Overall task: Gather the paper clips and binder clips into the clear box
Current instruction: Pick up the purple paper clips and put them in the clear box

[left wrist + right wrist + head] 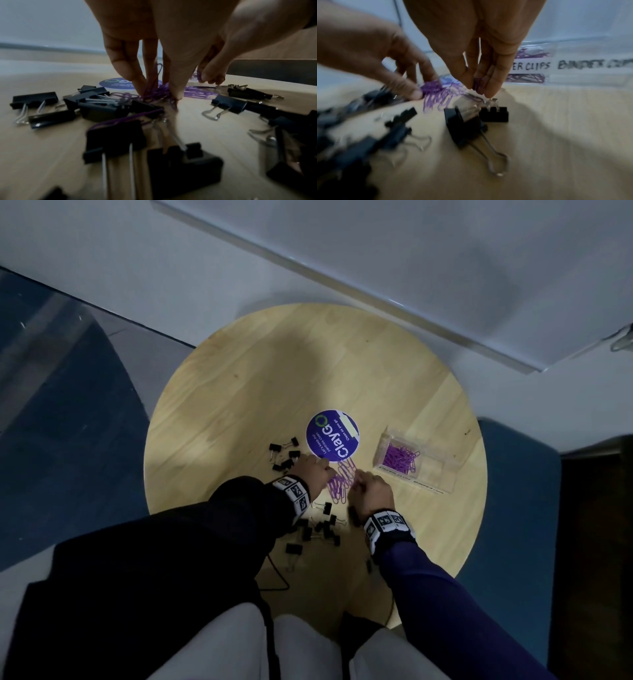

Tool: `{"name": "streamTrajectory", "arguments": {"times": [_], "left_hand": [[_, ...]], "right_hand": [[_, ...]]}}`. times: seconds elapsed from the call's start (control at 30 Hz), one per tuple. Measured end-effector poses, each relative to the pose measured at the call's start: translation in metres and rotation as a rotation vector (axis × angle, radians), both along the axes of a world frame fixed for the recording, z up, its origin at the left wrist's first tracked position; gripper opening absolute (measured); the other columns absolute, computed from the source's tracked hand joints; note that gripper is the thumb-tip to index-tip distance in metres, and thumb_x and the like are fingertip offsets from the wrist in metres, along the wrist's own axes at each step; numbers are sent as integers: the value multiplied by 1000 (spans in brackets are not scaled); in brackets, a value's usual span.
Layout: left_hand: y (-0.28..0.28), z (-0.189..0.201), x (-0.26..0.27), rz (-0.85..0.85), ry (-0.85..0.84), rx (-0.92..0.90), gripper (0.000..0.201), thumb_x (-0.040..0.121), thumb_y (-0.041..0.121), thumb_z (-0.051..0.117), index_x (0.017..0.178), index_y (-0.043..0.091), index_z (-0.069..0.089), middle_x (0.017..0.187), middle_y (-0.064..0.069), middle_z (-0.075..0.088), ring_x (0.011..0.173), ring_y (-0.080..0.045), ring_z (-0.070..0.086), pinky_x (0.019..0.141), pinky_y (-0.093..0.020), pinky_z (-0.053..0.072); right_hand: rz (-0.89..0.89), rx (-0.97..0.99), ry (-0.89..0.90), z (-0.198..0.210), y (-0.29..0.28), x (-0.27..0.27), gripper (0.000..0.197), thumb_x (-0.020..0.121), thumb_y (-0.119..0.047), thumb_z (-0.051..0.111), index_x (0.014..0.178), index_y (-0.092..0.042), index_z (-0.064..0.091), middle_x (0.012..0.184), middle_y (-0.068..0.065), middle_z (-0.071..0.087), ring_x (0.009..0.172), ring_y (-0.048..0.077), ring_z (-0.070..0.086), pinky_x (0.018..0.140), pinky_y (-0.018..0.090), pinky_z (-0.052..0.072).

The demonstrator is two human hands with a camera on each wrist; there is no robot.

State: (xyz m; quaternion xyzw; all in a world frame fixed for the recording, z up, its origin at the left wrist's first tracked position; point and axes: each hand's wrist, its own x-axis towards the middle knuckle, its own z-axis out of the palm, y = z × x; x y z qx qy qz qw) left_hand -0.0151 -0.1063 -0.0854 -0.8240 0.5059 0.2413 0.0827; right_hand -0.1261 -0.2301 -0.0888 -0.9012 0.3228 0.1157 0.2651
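Purple paper clips lying beside black binder clips on pale wood table; wristbands showing black-and-white squares

Head view: fingertips of left hand and right hand too small to show grip on paper clips; several binder clips partly hidden under left sleeve; label on box front wall illegible; table near edge hidden behind legs. Left wrist view: nearest binder clips blurred and cut off at bottom edge; sticker partly hidden behind fingers. Right wrist view: left-side binder clips smeared beyond counting; box lettering partly covered by hand, cut off at right edge.
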Motion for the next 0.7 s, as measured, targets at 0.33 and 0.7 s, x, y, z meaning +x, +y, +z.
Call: {"name": "streamTrajectory", "arguments": {"times": [0.33,0.7], "left_hand": [[-12,21,23,274,232,-158,33,100,28,42,125,15,58,125,-10,64,115,-31,57,95,-38,47],[-78,77,29,562,510,-444,29,90,32,61,110,11,65,106,-7,70,103,-26,63,95,-34,49]], "right_hand": [[-842,705,-419,43,-22,-15,15,85,6,64,92,-7,70,81,5,72,68,18,67,66,27,59],[-693,140,-375,57,-84,9,20,84,-5,61,83,-21,73,77,-1,69,74,17,62,71,24,54]]}}
